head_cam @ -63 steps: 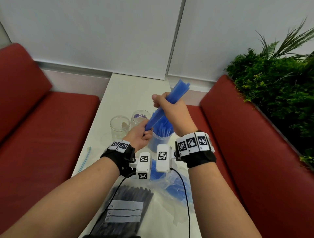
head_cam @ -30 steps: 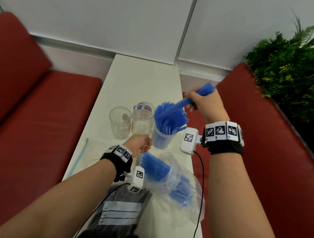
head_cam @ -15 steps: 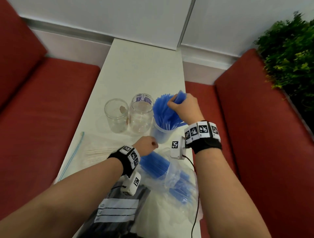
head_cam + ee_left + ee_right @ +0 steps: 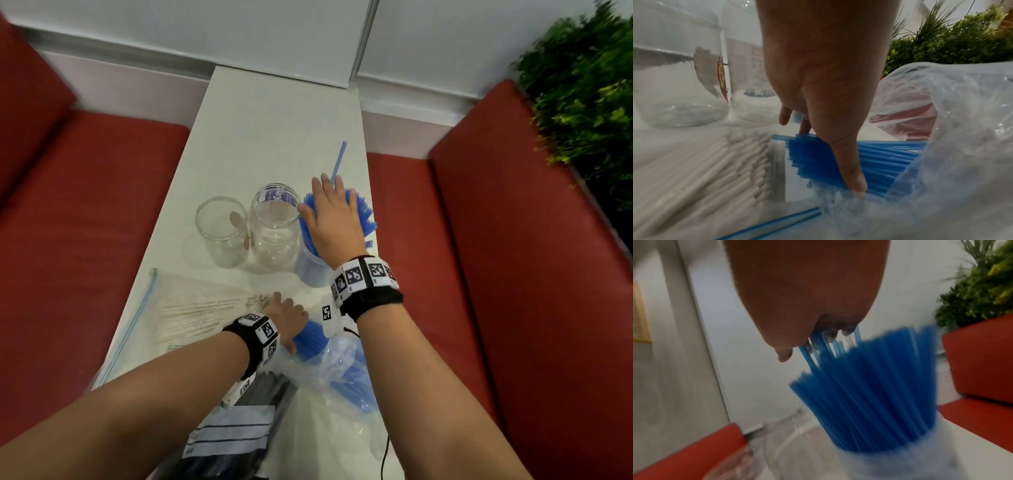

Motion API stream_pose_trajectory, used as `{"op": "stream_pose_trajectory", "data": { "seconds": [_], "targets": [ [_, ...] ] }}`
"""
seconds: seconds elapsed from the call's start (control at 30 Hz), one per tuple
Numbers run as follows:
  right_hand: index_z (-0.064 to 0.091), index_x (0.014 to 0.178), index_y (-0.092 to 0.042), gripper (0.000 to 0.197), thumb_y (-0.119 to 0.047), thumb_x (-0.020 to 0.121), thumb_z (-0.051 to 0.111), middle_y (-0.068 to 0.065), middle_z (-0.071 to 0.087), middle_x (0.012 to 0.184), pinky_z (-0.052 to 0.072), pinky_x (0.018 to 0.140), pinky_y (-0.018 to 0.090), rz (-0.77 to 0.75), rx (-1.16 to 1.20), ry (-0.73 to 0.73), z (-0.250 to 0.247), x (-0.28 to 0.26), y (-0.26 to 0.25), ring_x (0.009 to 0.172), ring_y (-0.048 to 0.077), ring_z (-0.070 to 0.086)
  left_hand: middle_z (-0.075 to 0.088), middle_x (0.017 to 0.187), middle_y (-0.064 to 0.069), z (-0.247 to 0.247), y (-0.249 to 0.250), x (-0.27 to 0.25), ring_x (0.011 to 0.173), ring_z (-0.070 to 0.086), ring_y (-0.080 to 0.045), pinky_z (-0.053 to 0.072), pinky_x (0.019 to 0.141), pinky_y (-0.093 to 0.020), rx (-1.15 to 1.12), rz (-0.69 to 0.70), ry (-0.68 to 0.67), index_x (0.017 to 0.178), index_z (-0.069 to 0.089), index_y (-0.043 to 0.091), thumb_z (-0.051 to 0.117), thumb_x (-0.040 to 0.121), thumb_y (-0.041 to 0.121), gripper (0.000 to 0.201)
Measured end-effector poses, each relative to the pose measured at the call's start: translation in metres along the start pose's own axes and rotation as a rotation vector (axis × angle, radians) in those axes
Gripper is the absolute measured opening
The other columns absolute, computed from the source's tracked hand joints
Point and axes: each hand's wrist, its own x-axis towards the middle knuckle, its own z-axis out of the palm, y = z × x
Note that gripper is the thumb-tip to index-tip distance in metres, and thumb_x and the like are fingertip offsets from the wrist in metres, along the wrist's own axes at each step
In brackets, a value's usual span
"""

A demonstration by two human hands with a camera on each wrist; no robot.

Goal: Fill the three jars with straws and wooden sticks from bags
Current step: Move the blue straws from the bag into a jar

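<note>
Here the left hand (image 4: 287, 317), low in the middle of the frame, has its fingers (image 4: 856, 181) curled over the ends of the blue straws (image 4: 311, 339) poking out of the open bag (image 4: 339, 373). Those straws lie flat, their long axis running from the hand toward the lower right, so I judge a pull toward the upper left would draw them out. This hand is much the nearer to the bag.

The right hand (image 4: 334, 219), just above centre, lies flat with fingers spread on the tops of the straws standing in the right jar (image 4: 310, 270), pressing them down.

I count three jars: the left jar (image 4: 222, 231) and middle jar (image 4: 274, 228) empty, the right one packed. One stray straw (image 4: 337, 161) lies on the tabletop (image 4: 274, 113) beyond the fingertips. There are three bags: blue straws, pale sticks (image 4: 191, 308) at left, and a dark pack (image 4: 239, 435) at bottom.
</note>
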Motion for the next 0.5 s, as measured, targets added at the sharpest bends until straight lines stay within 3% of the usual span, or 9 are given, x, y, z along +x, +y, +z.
{"op": "stream_pose_trajectory", "data": {
  "seconds": [0.07,0.13,0.2,0.27,0.33,0.4,0.43,0.5],
  "targets": [
    [0.015,0.162,-0.013,0.069,-0.054,0.108,0.023,0.005,0.011,0.171,-0.004,0.127,0.048,-0.012,-0.124,-0.092,0.014,-0.003,0.007,0.158,0.029,-0.004,0.055,0.131,-0.004,-0.003,-0.001,-0.001,0.118,0.054,-0.028,0.036,0.097,-0.044,-0.025,0.014,-0.013,0.133,0.047,0.014,0.059,0.09,0.054,0.059],
    [0.024,0.161,-0.014,0.065,-0.051,0.108,0.03,0.01,0.023,0.167,0.004,0.127,0.049,-0.035,-0.007,-0.042,0.013,-0.003,0.008,0.157,0.033,0.008,0.059,0.126,-0.007,-0.007,-0.002,-0.002,0.113,0.058,-0.03,0.041,0.089,-0.04,-0.049,0.053,-0.003,0.125,0.054,0.013,0.053,0.097,0.039,0.038],
    [0.049,0.149,-0.011,0.047,-0.032,0.107,0.045,0.016,0.051,0.146,0.03,0.116,0.048,-0.034,0.237,0.19,0.006,-0.007,0.004,0.138,0.038,0.042,0.064,0.118,-0.01,-0.014,-0.003,-0.006,0.104,0.063,-0.031,0.045,0.082,-0.037,-0.054,0.085,-0.028,0.114,0.061,0.01,0.049,0.1,0.026,0.024],
    [0.065,0.133,-0.009,0.035,-0.014,0.101,0.052,0.016,0.061,0.121,0.043,0.094,0.046,0.022,0.262,0.448,-0.003,-0.014,-0.001,0.11,0.035,0.055,0.068,0.111,-0.012,-0.022,-0.002,-0.009,0.097,0.066,-0.032,0.052,0.084,-0.039,-0.034,0.088,-0.04,0.104,0.064,0.006,0.049,0.099,0.013,0.018],
    [0.063,0.135,-0.011,0.037,-0.011,0.099,0.052,0.014,0.058,0.123,0.042,0.091,0.043,0.082,0.196,0.53,-0.014,-0.018,-0.006,0.108,0.032,0.053,0.068,0.111,-0.013,-0.028,-0.001,-0.016,0.097,0.066,-0.032,0.052,0.08,-0.039,-0.002,0.074,-0.045,0.106,0.064,0.004,0.047,0.098,0.007,0.018],
    [0.048,0.149,-0.013,0.048,-0.016,0.102,0.049,0.015,0.046,0.147,0.035,0.109,0.042,0.078,0.14,0.516,-0.026,-0.011,-0.009,0.134,0.031,0.044,0.067,0.114,-0.011,-0.031,0.0,-0.022,0.098,0.066,-0.031,0.048,0.075,-0.038,0.034,0.072,-0.019,0.113,0.062,0.006,0.047,0.099,0.007,0.021],
    [0.037,0.156,-0.012,0.053,-0.02,0.104,0.046,0.014,0.034,0.16,0.025,0.12,0.043,0.046,0.102,0.501,-0.032,-0.003,-0.01,0.148,0.032,0.031,0.066,0.115,-0.01,-0.033,0.0,-0.025,0.099,0.066,-0.03,0.048,0.076,-0.038,0.052,0.072,0.001,0.115,0.061,0.007,0.047,0.099,0.008,0.022],
    [0.016,0.162,-0.008,0.062,-0.029,0.107,0.038,0.012,0.008,0.17,0.001,0.127,0.045,-0.005,0.005,0.422,-0.042,0.02,-0.01,0.158,0.031,0.003,0.066,0.118,-0.009,-0.037,0.001,-0.031,0.102,0.065,-0.029,0.047,0.08,-0.038,0.064,0.062,0.018,0.118,0.06,0.009,0.048,0.098,0.009,0.023]
  ]
}}
